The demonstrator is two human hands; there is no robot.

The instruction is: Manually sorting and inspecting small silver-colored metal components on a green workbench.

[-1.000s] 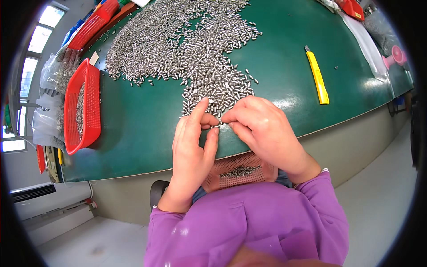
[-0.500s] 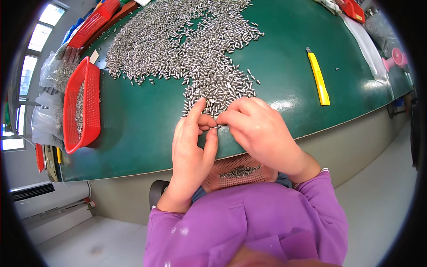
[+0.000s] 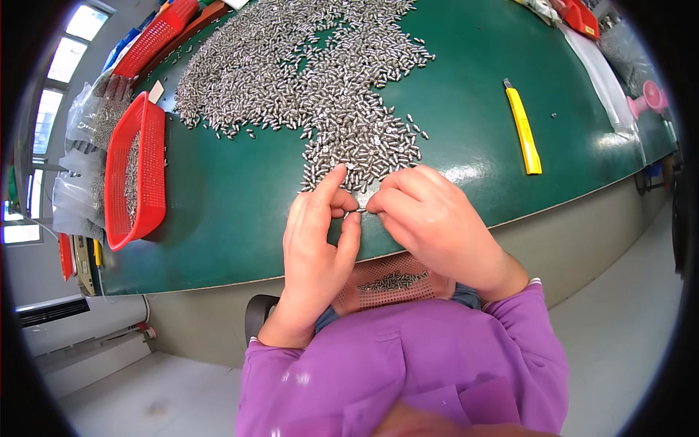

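Close to the table's front edge, my two hands meet just below a pile of small shiny metal pins with tapered ends (image 3: 360, 142). A single small metal pin (image 3: 361, 210) shows between the fingertips of both hands. My left hand (image 3: 314, 237) has its thumb and curled fingers closed at one end of the pin, its index finger stretched toward the pile. My right hand (image 3: 429, 222) pinches at the other end with thumb and index finger, the rest of its fingers folded. The fingertips partly cover the pin.
On my lap sits a pink perforated basket (image 3: 393, 293) with similar pins inside. A red basket (image 3: 151, 175) stands at the left of the green table (image 3: 218, 218), beside clear plastic bags (image 3: 76, 197). A yellow utility knife (image 3: 523, 131) lies to the right.
My right fingertips have shifted slightly right and away from the left fingers. The pin between them shows a little further right. The pile looks unchanged.
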